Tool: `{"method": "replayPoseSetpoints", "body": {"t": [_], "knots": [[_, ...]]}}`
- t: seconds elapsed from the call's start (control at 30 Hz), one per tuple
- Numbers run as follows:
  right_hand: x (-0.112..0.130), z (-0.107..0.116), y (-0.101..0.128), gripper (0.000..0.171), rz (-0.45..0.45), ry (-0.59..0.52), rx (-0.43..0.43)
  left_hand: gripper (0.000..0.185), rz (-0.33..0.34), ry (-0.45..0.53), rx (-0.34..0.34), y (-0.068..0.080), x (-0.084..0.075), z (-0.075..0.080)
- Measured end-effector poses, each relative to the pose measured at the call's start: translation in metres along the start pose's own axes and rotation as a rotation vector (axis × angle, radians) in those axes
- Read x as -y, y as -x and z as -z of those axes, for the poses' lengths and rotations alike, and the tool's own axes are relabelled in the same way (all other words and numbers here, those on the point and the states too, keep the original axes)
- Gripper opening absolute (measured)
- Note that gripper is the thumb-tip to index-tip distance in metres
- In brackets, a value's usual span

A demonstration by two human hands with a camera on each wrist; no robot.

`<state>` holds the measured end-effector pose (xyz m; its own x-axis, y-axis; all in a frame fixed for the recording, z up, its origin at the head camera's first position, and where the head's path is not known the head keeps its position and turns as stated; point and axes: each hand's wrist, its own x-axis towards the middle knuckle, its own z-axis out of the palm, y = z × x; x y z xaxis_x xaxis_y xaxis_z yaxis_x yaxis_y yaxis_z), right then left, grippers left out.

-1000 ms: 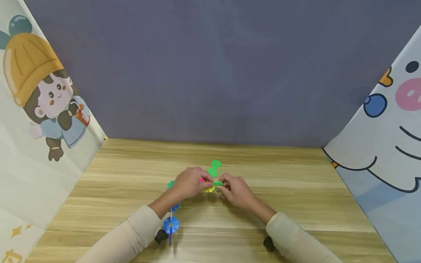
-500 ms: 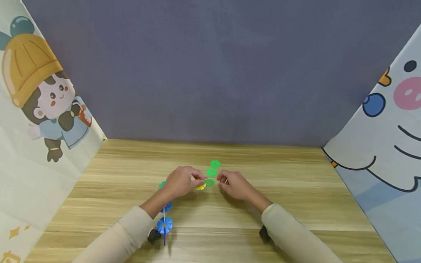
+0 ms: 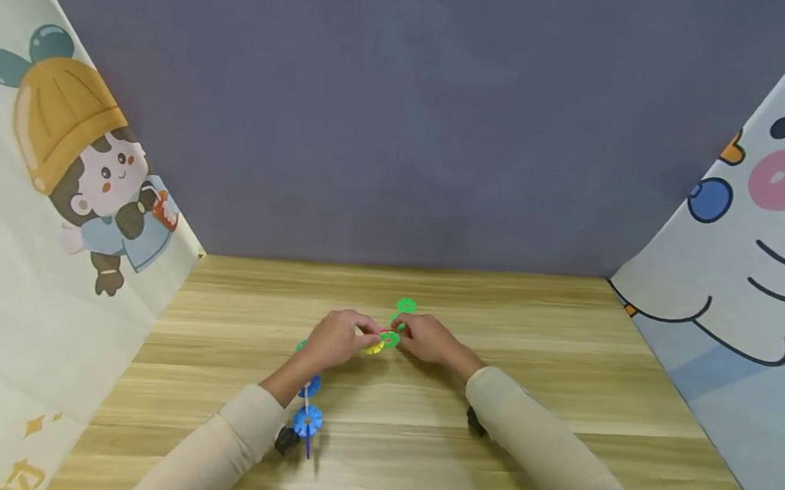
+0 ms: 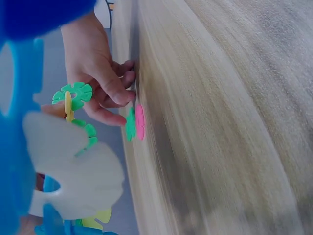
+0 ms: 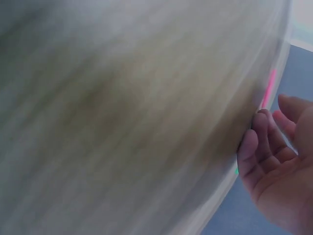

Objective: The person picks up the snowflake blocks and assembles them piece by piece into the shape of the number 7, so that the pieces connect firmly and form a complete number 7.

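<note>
At the middle of the wooden table (image 3: 562, 363), I hold a chain of snowflake discs (image 3: 380, 342), its yellow, pink and green pieces bunched between my two hands. My left hand (image 3: 336, 341) grips the chain with curled fingers; its blue discs (image 3: 307, 420) trail toward the near edge, beside my left sleeve (image 3: 228, 446). My right hand (image 3: 427, 338) meets the chain from the right, fingertips touching the table beside a green disc (image 4: 130, 124) and a pink disc (image 4: 140, 121) that lie flat; its fingers are loosely bent and whether they pinch anything I cannot tell. A loose green disc (image 3: 406, 305) lies just beyond, toward the far grey backdrop (image 3: 401, 124). Cartoon-printed curtains (image 3: 60, 214) flank the table left and right.
</note>
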<state>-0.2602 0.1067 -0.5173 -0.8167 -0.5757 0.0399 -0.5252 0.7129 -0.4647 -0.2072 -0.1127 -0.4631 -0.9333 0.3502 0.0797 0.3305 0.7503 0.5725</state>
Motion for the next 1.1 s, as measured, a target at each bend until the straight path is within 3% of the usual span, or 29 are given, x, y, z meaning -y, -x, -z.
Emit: {"method": "replayPoseSetpoints", "body": {"t": [0.23,0.53,0.8,0.93,1.1], "knots": [[0.0010,-0.0074,-0.0058,0.034,0.024,0.081,-0.003,0.005,0.016,0.021,0.006,0.0000,0.0008,-0.0007],[0.0062,-0.0095,-0.0065,0.024,0.073,0.125,0.000,0.006,-0.012,0.023,0.005,-0.0012,0.0022,-0.0059],[0.0046,-0.0107,-0.0071,0.026,-0.014,0.071,0.005,0.005,-0.017,0.032,-0.001,-0.0014,0.0003,-0.0059],[0.0022,-0.0100,-0.0050,0.023,-0.085,-0.021,-0.016,0.005,-0.007,0.039,0.008,-0.0015,-0.0004,-0.0060],[-0.0003,-0.0070,0.0009,0.014,-0.073,-0.094,-0.080,0.004,0.006,0.036,0.016,-0.0009,-0.0010,-0.0049]]}}
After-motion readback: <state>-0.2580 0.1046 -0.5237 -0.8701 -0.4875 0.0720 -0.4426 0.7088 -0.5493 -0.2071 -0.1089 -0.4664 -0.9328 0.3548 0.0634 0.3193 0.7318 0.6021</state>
